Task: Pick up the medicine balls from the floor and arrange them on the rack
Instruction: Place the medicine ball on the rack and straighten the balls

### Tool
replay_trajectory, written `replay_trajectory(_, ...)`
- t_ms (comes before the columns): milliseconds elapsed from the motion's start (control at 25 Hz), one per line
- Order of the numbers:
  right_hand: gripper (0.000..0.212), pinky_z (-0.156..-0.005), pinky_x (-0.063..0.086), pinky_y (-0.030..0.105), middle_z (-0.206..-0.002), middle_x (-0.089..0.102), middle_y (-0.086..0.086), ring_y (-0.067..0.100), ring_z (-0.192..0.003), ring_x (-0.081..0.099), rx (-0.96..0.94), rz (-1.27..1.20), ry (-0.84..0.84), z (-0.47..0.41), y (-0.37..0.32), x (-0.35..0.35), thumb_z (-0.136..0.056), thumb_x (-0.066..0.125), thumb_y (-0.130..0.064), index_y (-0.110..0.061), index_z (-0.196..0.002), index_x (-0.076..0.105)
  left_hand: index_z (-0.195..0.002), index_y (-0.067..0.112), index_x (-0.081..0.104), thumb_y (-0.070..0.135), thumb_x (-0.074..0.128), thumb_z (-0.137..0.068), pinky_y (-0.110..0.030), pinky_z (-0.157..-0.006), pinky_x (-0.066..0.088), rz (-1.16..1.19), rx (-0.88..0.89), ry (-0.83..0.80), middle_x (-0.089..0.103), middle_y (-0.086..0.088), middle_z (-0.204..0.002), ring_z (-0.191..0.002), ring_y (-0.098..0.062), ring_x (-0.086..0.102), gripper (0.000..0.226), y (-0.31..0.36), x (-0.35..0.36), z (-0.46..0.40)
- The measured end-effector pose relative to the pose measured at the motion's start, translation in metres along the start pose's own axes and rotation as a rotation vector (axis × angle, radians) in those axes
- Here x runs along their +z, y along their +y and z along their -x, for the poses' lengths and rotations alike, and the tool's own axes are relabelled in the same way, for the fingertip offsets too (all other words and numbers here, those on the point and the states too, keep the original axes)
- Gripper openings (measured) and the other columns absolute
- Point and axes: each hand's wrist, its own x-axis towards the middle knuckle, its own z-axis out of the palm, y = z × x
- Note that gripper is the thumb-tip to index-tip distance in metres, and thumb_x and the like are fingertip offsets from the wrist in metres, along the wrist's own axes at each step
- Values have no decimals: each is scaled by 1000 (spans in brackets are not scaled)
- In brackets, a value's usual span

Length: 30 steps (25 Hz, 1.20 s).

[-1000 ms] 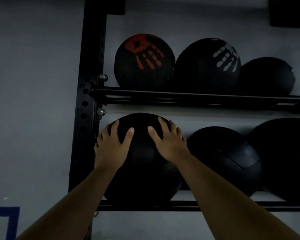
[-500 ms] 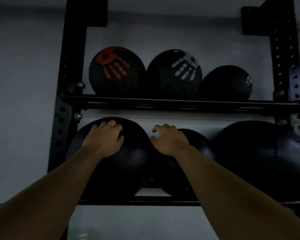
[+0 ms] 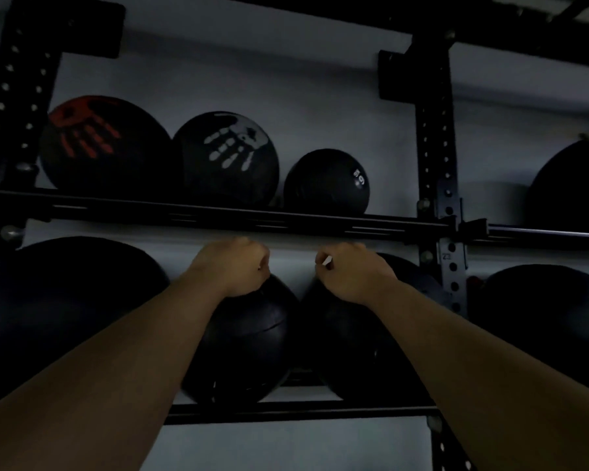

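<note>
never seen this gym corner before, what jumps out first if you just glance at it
The red handprint ball at the upper shelf's left end and the white handprint ball beside it stand out most against the dim black rack. Next come the two bare forearms reaching in, with the left hand and right hand curled loosely, holding nothing, in front of two plain black balls on the lower shelf.

- Left hand [image 3: 233, 266], right hand [image 3: 349, 275]: fingers curled away from the camera, fingertips hidden.
- Ball under the right hand [image 3: 357, 351]: largely covered by the forearm.
- Large ball left of the left hand [image 3: 58, 300]: cut by the frame edge.
- Ball marking above the right hand [image 3: 359, 176]: too small to read.
</note>
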Motion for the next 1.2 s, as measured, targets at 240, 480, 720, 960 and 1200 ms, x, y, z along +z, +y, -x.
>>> replay_trajectory(240,28,-94,53,43,-121,67,8,31,-112,62,4,24,166,-44,45,-9,-97,53,-35,-20,-114,68,-116,18,70,32,50,-102,-32,-80,33,-63,67,218,68,-3,-122,-101,-23,61,28,18,-11,-66)
replay_trajectory(480,41,-105,43,49,-137,53,18,41,-125,50,54,-42,382,-130,69,-38,-103,44,-40,-16,-133,56,-129,12,61,33,50,-102,-40,-89,41,-62,78,385,62,-10,-128,-114,-30,58,36,17,-11,-150)
replay_trajectory(720,48,-111,39,48,-143,46,20,42,-129,46,91,-250,449,-207,115,-50,-105,37,-46,-16,-139,50,-147,6,46,20,37,-110,-47,-106,44,128,14,480,47,-16,-148,-131,-35,47,41,32,-2,-224)
replay_trajectory(960,71,-118,33,51,-160,35,19,39,-142,40,162,-621,308,-262,151,-30,-103,26,-60,-15,-157,32,-163,17,26,44,26,-112,-42,-125,25,393,-62,472,28,-6,-169,-153,-28,30,57,52,14,-274)
replay_trajectory(1200,84,-123,25,52,-165,30,18,36,-148,34,152,-819,366,-300,143,-10,-98,20,-70,-16,-161,26,-159,21,36,44,29,-112,-41,-127,26,497,31,684,39,-1,-164,-153,-18,32,53,46,35,-290)
